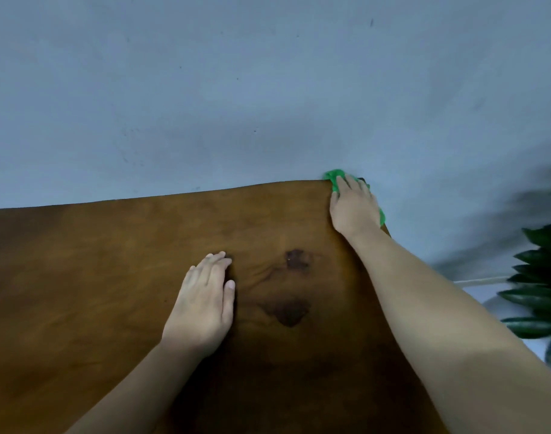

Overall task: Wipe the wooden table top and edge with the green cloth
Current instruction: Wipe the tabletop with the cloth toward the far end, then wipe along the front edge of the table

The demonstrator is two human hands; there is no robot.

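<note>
The wooden table (pixel 111 277) fills the lower part of the view, brown with two dark knots near its middle. At its far right corner my right hand (pixel 354 205) presses flat on the green cloth (pixel 333 176), which shows only past my fingertips and beside my palm along the table's right edge. My left hand (pixel 205 305) rests palm down on the table top near the middle, fingers together, holding nothing.
A grey-blue wall (pixel 236 89) stands right behind the table's far edge. A plant with dark green leaves (pixel 540 292) stands to the right of the table, close to my right forearm.
</note>
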